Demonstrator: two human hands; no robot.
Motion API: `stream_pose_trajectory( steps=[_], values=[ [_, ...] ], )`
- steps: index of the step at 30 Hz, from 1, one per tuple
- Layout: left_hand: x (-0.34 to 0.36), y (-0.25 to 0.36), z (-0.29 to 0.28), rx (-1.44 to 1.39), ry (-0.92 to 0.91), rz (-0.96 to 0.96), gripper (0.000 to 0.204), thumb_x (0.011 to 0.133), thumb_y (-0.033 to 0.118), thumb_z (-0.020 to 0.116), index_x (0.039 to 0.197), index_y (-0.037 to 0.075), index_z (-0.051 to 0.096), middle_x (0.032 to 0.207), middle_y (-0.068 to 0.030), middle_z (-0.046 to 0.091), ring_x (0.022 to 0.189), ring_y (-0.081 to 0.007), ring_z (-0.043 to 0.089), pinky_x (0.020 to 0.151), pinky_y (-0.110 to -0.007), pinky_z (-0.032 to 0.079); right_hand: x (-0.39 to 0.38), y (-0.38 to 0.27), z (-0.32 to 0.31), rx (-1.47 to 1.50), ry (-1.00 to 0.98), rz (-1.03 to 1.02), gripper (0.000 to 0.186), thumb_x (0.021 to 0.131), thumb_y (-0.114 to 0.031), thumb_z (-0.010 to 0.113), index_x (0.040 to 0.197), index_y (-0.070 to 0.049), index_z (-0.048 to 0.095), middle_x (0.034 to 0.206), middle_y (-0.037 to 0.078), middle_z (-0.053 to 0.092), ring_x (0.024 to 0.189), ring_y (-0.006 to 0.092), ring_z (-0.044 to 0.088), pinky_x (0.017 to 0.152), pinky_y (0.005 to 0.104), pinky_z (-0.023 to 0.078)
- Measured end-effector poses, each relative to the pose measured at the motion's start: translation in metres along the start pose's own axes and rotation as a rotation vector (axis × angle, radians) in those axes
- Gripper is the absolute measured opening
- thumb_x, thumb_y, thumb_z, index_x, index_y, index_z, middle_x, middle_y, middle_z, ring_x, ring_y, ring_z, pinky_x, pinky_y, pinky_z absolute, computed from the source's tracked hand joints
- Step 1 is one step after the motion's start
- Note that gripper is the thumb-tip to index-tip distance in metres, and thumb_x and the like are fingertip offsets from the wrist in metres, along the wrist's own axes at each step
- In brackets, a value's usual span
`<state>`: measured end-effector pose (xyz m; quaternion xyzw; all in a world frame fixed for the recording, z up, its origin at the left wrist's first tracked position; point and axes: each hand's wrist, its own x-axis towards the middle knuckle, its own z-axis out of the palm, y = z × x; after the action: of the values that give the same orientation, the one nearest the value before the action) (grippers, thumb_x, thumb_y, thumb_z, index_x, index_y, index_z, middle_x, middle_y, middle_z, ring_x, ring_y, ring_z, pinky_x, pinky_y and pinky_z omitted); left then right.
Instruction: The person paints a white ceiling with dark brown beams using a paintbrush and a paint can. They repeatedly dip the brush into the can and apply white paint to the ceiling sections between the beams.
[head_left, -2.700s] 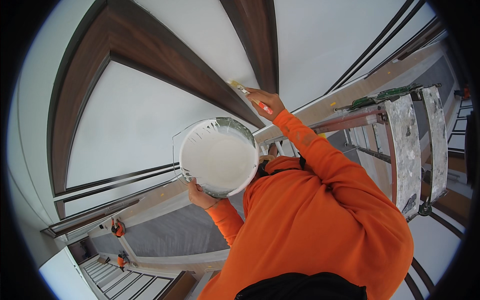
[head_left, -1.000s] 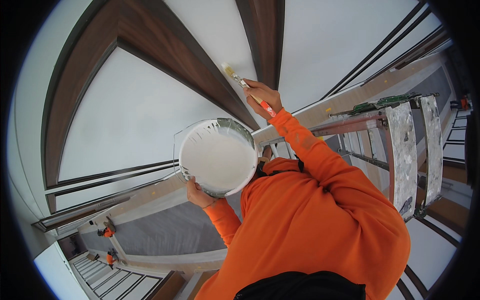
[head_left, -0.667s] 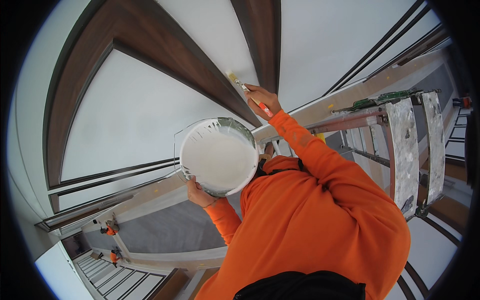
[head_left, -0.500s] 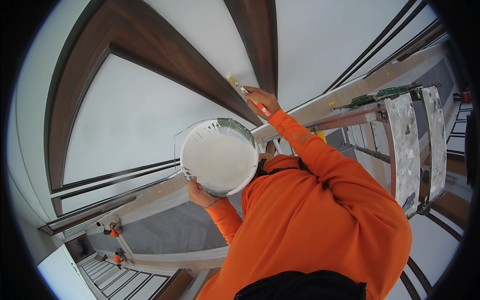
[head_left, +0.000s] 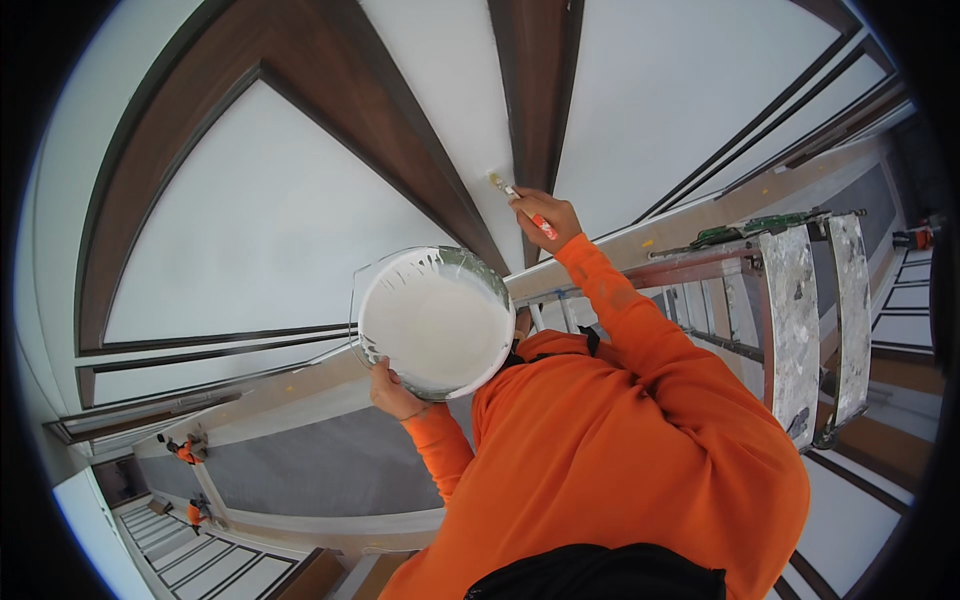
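Note:
My right hand [head_left: 547,215] is closed round the handle of a paintbrush [head_left: 522,208] with a white and red grip. The brush's pale bristles meet the white wall strip [head_left: 455,100] between two dark brown wood trims. Low on the left, my left hand [head_left: 396,388] grips the rim of a paint bucket [head_left: 436,322] and keeps it in front of my chest. White paint fills much of what shows inside it, with drips and grey-green smears on the inner wall. A thin wire handle [head_left: 352,300] stands out at the bucket's left side.
A paint-spattered stepladder [head_left: 790,330] stands close on my right, with a green strap or cloth [head_left: 760,228] over its top. Far below on the left, two people in orange [head_left: 187,450] are by the grey floor [head_left: 330,465]. Dark trim [head_left: 260,200] frames white wall panels.
The brush and my right hand have moved slightly right and down along the white strip. My view has shifted a little; the bucket stays in my left hand.

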<state>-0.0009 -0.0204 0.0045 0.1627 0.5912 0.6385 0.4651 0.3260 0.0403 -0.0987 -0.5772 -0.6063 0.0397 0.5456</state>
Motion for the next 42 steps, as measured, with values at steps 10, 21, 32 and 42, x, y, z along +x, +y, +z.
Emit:
stream_pose_trajectory(
  steps=[10, 21, 32, 42],
  values=[
    [0.019, -0.017, -0.012, 0.038, -0.055, 0.06, 0.036, 0.089, 0.016, 0.06, 0.064, 0.014, 0.035, 0.067, 0.0034, 0.037, 0.063, -0.0106, 0.041, 0.06, -0.029, 0.039, 0.106, -0.111, -0.054, -0.022, 0.415, -0.402, 0.028, 0.077, 0.012, 0.067, 0.099, -0.003, 0.075, 0.12, 0.023, 0.069, 0.099, 0.0315, 0.075, 0.083, 0.0318, 0.063],
    [0.019, -0.003, -0.011, 0.077, -0.068, 0.019, 0.037, 0.088, 0.014, 0.059, 0.065, 0.015, 0.03, 0.068, 0.0028, 0.036, 0.064, -0.0128, 0.044, 0.062, -0.031, 0.044, 0.077, -0.074, 0.005, -0.066, 0.405, -0.231, 0.028, 0.076, 0.01, 0.067, 0.097, -0.009, 0.072, 0.137, 0.022, 0.062, 0.107, 0.035, 0.072, 0.083, 0.0339, 0.062],
    [0.024, 0.003, -0.015, 0.126, -0.063, 0.024, 0.038, 0.09, 0.015, 0.06, 0.066, 0.015, 0.031, 0.069, 0.0016, 0.041, 0.066, -0.0139, 0.05, 0.065, -0.032, 0.048, 0.03, -0.04, 0.037, -0.151, 0.374, -0.097, 0.029, 0.076, 0.007, 0.07, 0.1, -0.01, 0.069, 0.141, 0.022, 0.06, 0.099, 0.0357, 0.074, 0.073, 0.0357, 0.063],
    [0.019, 0.001, -0.009, 0.105, -0.078, 0.04, 0.039, 0.09, 0.016, 0.061, 0.066, 0.015, 0.031, 0.069, 0.0008, 0.043, 0.066, -0.0142, 0.051, 0.064, -0.032, 0.048, 0.011, -0.029, 0.05, -0.186, 0.329, 0.002, 0.027, 0.079, 0.007, 0.069, 0.1, -0.01, 0.066, 0.141, 0.022, 0.059, 0.094, 0.0367, 0.074, 0.07, 0.0371, 0.062]
  ],
)
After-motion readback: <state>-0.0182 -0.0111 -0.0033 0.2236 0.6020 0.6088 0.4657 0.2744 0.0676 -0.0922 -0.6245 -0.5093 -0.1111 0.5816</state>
